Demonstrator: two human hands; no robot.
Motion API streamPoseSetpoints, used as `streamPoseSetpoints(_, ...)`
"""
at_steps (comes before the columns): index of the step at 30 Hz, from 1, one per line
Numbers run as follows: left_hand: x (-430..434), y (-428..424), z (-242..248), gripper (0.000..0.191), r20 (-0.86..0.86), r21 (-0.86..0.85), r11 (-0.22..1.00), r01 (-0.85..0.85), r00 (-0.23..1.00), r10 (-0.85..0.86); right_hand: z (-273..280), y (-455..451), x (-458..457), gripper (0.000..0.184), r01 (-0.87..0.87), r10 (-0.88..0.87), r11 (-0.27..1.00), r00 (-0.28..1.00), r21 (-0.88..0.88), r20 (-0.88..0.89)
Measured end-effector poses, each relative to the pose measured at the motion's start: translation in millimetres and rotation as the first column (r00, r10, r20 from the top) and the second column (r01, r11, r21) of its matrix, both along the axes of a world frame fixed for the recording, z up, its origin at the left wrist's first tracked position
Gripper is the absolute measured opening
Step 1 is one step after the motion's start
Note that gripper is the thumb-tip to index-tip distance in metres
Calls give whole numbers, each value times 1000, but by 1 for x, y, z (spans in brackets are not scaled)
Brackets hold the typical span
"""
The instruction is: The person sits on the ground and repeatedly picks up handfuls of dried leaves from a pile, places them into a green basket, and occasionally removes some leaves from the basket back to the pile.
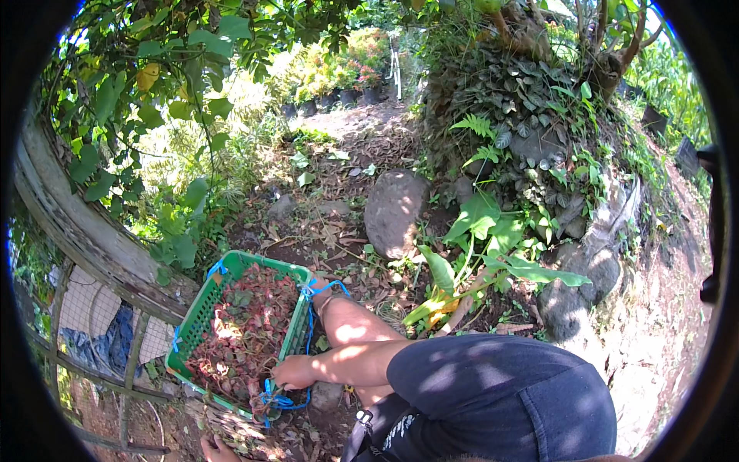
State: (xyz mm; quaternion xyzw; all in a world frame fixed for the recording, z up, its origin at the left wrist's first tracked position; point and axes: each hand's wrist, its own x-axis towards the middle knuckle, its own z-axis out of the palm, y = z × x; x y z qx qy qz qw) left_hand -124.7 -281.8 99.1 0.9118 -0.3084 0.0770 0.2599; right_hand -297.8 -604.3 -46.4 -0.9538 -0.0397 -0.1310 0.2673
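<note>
A green plastic crate (193, 326) holds a heap of reddish and green leafy plant cuttings (248, 323). Blue plastic twine (279, 399) is tied at its corners, with loose ends hanging. My right hand (294, 372) rests at the crate's near right rim beside the twine, fingers curled; its fingertips are partly hidden, so what they pinch is unclear. Low at the picture's bottom edge, my left hand (218, 449) is partly cut off, below the crate, fingers apart with nothing seen in them. My bare leg (352, 323) stands against the crate's right side.
Left of the crate lie a thick trunk (98, 248) and a bamboo frame (135, 346) with wire mesh. A large stone (395, 213) and broad-leaved plants (473, 231) are ahead to the right, before a leafy mound. Potted plants (349, 95) line the back.
</note>
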Motion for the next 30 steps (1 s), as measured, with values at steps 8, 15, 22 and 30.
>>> streamPoseSetpoints(8, 1, 0, 0, 49, -1, 17, 1000, -16, 1000, 16, 4, -1, 1, 22, 5, -5, 1000, 998, -3, -60)
streamPoseSetpoints(15, 6, -1, -5, 49, -34, 33, 999, -16, 999, 17, -7, 0, 12, 21, -31, 31, 996, 999, 86, 9)
streamPoseSetpoints(22, 5, -9, -4, 50, 44, -8, 999, 44, 998, -43, 12, 8, 14, 25, -58, 57, 983, 998, 176, 11)
streamPoseSetpoints(30, 12, -2, -23, 15, -181, -313, 949, 21, 980, -82, 20, 7, 36, 19, -37, -10, 983, 966, 179, 257)
